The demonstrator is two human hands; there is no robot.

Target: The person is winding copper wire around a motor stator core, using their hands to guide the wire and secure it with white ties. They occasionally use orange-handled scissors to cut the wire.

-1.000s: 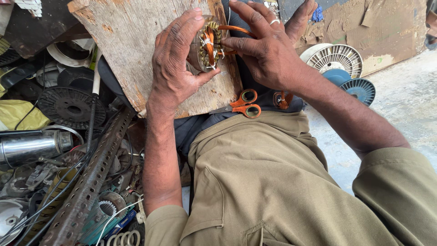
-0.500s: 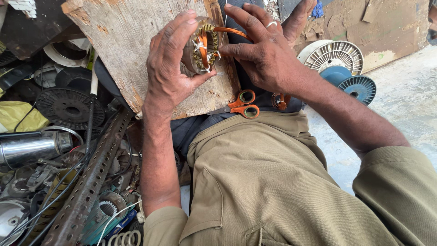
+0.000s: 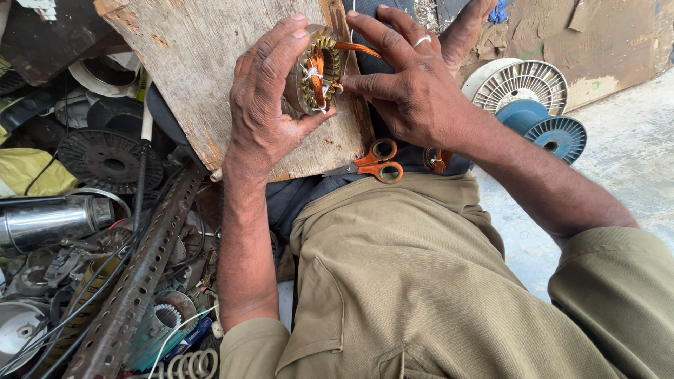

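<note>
My left hand [image 3: 265,105] grips a round metal motor stator [image 3: 314,76] with copper windings, holding it on edge against a worn wooden board [image 3: 203,63]. My right hand [image 3: 414,91], a ring on one finger, has its fingertips on the stator's face, pressing at the orange copper wire [image 3: 358,48] that runs off to the right. White thread ties some of the windings. Orange-handled scissors [image 3: 375,163] lie on my lap just below the board's lower edge.
A pile of scrap sits at left: a perforated metal angle bar [image 3: 140,274], a shiny steel cylinder [image 3: 49,221], black round discs [image 3: 109,158], wires and coils. White and blue wire spools [image 3: 533,98] stand at right on the concrete floor [image 3: 618,154].
The stator has turned slightly in my left hand, and my right-hand fingers have shifted from above it down onto its face.
</note>
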